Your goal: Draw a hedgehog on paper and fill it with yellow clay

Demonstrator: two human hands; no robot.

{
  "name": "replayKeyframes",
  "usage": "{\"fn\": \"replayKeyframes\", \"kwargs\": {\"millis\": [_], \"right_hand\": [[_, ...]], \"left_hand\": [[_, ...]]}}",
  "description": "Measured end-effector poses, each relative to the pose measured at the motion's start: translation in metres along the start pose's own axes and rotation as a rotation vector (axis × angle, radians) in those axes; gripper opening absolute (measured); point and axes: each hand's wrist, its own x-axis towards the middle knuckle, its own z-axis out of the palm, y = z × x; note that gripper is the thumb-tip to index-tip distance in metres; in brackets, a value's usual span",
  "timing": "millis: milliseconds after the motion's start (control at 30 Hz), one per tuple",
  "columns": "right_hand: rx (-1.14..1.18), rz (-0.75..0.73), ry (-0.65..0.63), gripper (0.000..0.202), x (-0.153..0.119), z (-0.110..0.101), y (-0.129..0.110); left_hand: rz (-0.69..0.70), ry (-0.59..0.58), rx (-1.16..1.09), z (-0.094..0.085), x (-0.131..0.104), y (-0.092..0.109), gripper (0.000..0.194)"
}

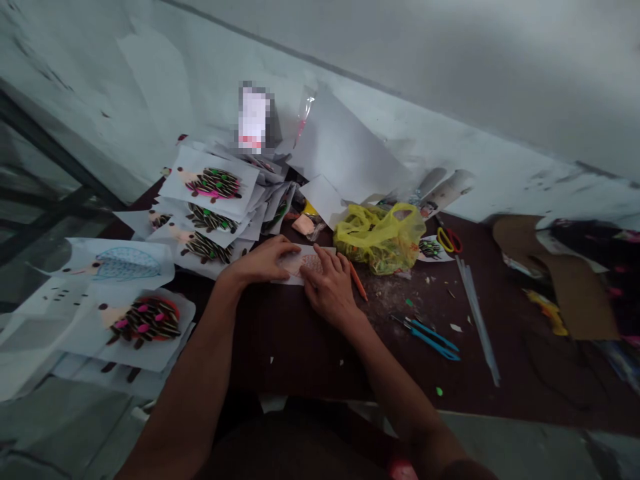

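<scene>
Left-hand grip (267,261) is opened, thumb and fingers parted, and rested on the left end of a small drawn-on paper (294,268); right-hand grip (331,285) is laid flat over its right part, fingers extended, so the drawing is partly hidden. The paper is placed on the desk (280,340), flanked by stacked hedgehog pictures (215,183) and an orange pen (359,283). Space beyond the right hand is blocked by a yellow bag (380,237).

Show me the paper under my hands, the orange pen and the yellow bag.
Paper (295,263): head view, its exposed drawn-on part.
Orange pen (359,282): head view, middle of its barrel.
Yellow bag (379,241): head view, its crumpled front.
</scene>
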Motion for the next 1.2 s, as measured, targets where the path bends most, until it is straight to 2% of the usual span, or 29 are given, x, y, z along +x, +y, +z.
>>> {"fn": "replayKeyframes", "kwargs": {"millis": [133, 333, 500, 700, 800, 1000, 1200], "right_hand": [[0.032, -0.011, 0.006, 0.031, -0.001, 0.001, 0.000], [0.037, -0.029, -0.084, 0.036, 0.000, 0.000, -0.003], [0.043, -0.036, -0.078, 0.031, 0.000, -0.003, -0.004], [0.061, -0.062, -0.085, 0.042, -0.001, 0.000, -0.006], [0.074, -0.073, -0.095, 0.037, -0.001, 0.000, -0.005], [0.086, -0.037, -0.067, 0.045, 0.002, 0.004, -0.008], [0.049, -0.058, -0.089, 0.037, 0.009, 0.008, -0.012]], "left_hand": [[0.010, 0.001, 0.002, 0.000, 0.000, -0.001, 0.063], [0.019, -0.004, -0.011, -0.002, 0.000, -0.003, 0.064], [0.025, -0.006, -0.027, -0.002, 0.000, -0.003, 0.065], [0.035, -0.021, -0.034, -0.004, -0.001, -0.006, 0.068], [0.046, -0.004, -0.050, -0.004, -0.002, -0.008, 0.067], [-0.022, 0.059, -0.208, 0.000, 0.004, -0.015, 0.062], [-0.064, 0.115, -0.337, 0.004, 0.010, -0.020, 0.060]]}}
